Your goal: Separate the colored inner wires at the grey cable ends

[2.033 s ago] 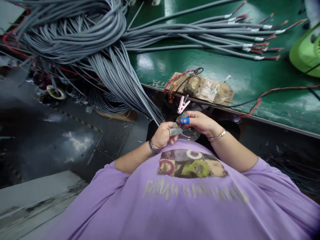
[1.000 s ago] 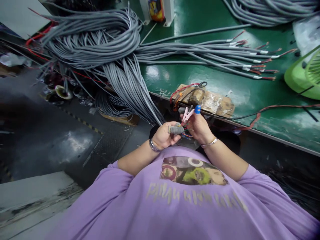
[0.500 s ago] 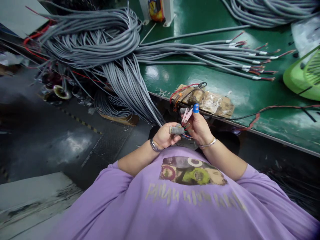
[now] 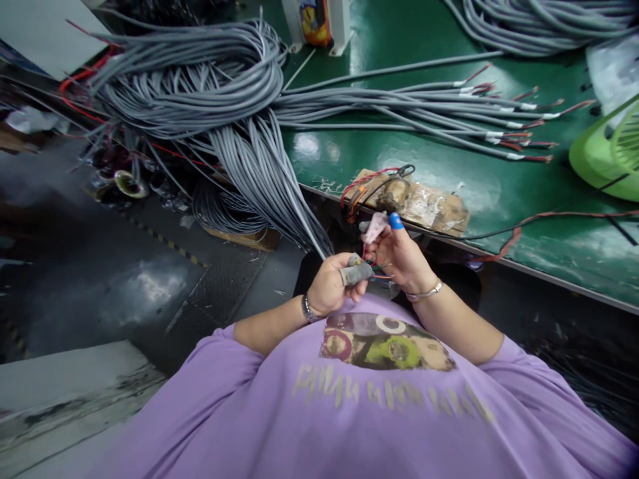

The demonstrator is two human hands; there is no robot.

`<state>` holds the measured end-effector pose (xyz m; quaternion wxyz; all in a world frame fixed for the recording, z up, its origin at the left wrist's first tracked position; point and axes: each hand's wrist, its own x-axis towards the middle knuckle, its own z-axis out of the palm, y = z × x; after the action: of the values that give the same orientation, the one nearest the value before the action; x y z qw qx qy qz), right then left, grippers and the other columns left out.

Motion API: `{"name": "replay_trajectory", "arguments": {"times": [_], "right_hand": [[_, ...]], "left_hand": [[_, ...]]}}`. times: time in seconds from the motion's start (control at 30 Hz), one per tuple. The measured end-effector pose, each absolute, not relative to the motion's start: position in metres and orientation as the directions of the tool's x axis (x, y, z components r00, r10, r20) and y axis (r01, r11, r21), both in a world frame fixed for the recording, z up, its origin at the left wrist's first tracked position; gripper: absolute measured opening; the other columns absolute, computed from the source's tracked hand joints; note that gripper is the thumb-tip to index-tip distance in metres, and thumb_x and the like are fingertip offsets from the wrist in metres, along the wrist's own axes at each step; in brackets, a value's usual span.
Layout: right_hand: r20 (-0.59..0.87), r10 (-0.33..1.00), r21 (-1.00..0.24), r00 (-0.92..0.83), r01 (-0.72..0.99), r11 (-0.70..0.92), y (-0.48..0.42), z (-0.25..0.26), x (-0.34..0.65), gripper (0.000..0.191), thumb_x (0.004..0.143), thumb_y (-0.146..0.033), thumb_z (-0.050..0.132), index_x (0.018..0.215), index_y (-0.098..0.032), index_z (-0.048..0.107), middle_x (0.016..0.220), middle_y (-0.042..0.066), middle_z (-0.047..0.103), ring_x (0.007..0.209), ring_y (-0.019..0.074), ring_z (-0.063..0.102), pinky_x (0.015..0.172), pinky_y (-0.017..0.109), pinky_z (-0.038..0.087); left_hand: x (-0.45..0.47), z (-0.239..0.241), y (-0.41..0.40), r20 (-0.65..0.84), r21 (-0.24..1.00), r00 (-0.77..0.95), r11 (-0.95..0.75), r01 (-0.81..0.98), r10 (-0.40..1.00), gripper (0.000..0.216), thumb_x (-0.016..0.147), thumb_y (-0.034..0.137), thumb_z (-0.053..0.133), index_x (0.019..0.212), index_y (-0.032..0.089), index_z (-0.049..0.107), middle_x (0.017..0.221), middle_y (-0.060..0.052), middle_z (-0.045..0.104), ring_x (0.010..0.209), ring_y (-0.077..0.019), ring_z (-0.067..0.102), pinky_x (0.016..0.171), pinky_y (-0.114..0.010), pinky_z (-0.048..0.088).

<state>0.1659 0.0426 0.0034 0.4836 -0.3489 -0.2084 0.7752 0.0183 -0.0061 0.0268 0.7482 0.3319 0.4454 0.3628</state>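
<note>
My left hand (image 4: 331,285), with grey fabric sleeves on its thumb and finger, pinches a bundle of thin coloured wires (image 4: 381,276). Green, red, orange and blue strands poke out toward my right hand. In my right hand (image 4: 403,258), whose thumb wears a blue finger cover, is a small pink hand tool (image 4: 375,227). It is blurred, and its exact kind is unclear. A red wire runs from just below this tool toward my left fingers. Both hands are close together in front of my shirt, below the bench edge.
Grey cables (image 4: 190,86) lie coiled on the green bench (image 4: 329,153), their stripped ends fanned to the right. A taped wooden block (image 4: 429,206) sits at the bench edge near my hands. A green fan-like object (image 4: 609,156) stands at the right. More cables hang down at the left.
My right hand has shifted slightly right and down, and the pink tool has turned in it. My left hand has moved a little right and down, still pinching the wires.
</note>
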Motion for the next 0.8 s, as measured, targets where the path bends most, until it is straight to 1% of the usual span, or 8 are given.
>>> {"name": "replay_trajectory", "arguments": {"times": [0.07, 0.13, 0.3, 0.43, 0.5, 0.57, 0.7, 0.8], "right_hand": [[-0.331, 0.906, -0.68, -0.263, -0.599, -0.422, 0.042, 0.006, 0.165, 0.042, 0.073, -0.059, 0.077, 0.078, -0.019, 0.065, 0.069, -0.001, 0.063, 0.055, 0.0085, 0.05, 0.052, 0.021, 0.044], [-0.329, 0.917, -0.699, -0.227, -0.594, -0.398, 0.041, 0.008, 0.165, 0.04, 0.07, -0.055, 0.08, 0.076, -0.018, 0.065, 0.066, -0.002, 0.061, 0.054, 0.0076, 0.048, 0.05, 0.02, 0.042], [-0.327, 0.93, -0.747, -0.167, -0.558, -0.362, 0.04, 0.007, 0.163, 0.048, 0.066, -0.063, 0.079, 0.075, -0.019, 0.063, 0.064, -0.003, 0.059, 0.052, 0.0076, 0.047, 0.048, 0.021, 0.039], [-0.231, 0.972, -0.853, 0.036, -0.488, -0.184, 0.041, -0.002, 0.161, 0.05, 0.069, -0.067, 0.076, 0.068, -0.02, 0.058, 0.058, -0.004, 0.055, 0.049, 0.0064, 0.042, 0.047, 0.022, 0.034], [-0.19, 0.977, -0.872, 0.097, -0.475, -0.123, 0.042, -0.006, 0.159, 0.053, 0.072, -0.07, 0.071, 0.064, -0.02, 0.057, 0.056, -0.004, 0.054, 0.049, 0.0066, 0.042, 0.048, 0.022, 0.035], [-0.221, 0.975, -0.846, 0.04, -0.505, -0.171, 0.044, -0.008, 0.157, 0.056, 0.071, -0.075, 0.068, 0.065, -0.02, 0.059, 0.056, -0.003, 0.055, 0.05, 0.0078, 0.046, 0.05, 0.023, 0.038], [-0.324, 0.932, -0.728, -0.161, -0.587, -0.355, 0.049, -0.005, 0.155, 0.062, 0.067, -0.081, 0.066, 0.076, -0.019, 0.066, 0.063, -0.001, 0.062, 0.053, 0.0102, 0.053, 0.05, 0.025, 0.042], [-0.337, 0.925, -0.683, -0.174, -0.632, -0.367, 0.051, -0.002, 0.154, 0.058, 0.067, -0.077, 0.07, 0.077, -0.019, 0.066, 0.063, -0.002, 0.062, 0.053, 0.0094, 0.053, 0.052, 0.025, 0.044]], "left_hand": [[0.023, 0.028, -0.007, -0.421, 0.828, 0.28, 0.491, -0.27, 0.863, 0.043, 0.061, 0.05, 0.082, 0.066, 0.016, 0.055, 0.047, 0.002, 0.059, 0.031, -0.0069, 0.046, 0.032, -0.017, 0.032], [0.026, 0.028, -0.007, -0.413, 0.836, 0.228, 0.467, -0.29, 0.882, 0.042, 0.063, 0.049, 0.081, 0.066, 0.016, 0.055, 0.049, 0.003, 0.059, 0.032, -0.0065, 0.047, 0.034, -0.017, 0.032], [0.03, 0.026, -0.005, -0.385, 0.853, 0.168, 0.419, -0.311, 0.908, 0.04, 0.065, 0.048, 0.08, 0.065, 0.017, 0.054, 0.05, 0.003, 0.059, 0.034, -0.0063, 0.047, 0.035, -0.018, 0.032], [0.032, 0.027, -0.005, -0.383, 0.85, 0.176, 0.421, -0.316, 0.907, 0.039, 0.066, 0.046, 0.08, 0.064, 0.017, 0.054, 0.05, 0.003, 0.059, 0.033, -0.0067, 0.047, 0.034, -0.018, 0.032], [0.031, 0.026, -0.004, -0.382, 0.851, 0.185, 0.423, -0.313, 0.905, 0.039, 0.067, 0.045, 0.079, 0.063, 0.017, 0.054, 0.049, 0.003, 0.059, 0.033, -0.0067, 0.047, 0.034, -0.018, 0.032], [0.031, 0.024, -0.004, -0.379, 0.854, 0.197, 0.423, -0.302, 0.904, 0.039, 0.067, 0.045, 0.079, 0.063, 0.017, 0.053, 0.05, 0.003, 0.059, 0.033, -0.0066, 0.048, 0.034, -0.018, 0.031], [0.03, 0.02, -0.004, -0.384, 0.858, 0.205, 0.43, -0.282, 0.9, 0.041, 0.066, 0.049, 0.08, 0.065, 0.017, 0.053, 0.05, 0.003, 0.06, 0.034, -0.0065, 0.047, 0.034, -0.018, 0.031], [0.03, 0.018, -0.003, -0.395, 0.856, 0.204, 0.44, -0.273, 0.896, 0.044, 0.065, 0.051, 0.08, 0.064, 0.017, 0.052, 0.05, 0.003, 0.059, 0.033, -0.0064, 0.047, 0.034, -0.018, 0.031]]}}
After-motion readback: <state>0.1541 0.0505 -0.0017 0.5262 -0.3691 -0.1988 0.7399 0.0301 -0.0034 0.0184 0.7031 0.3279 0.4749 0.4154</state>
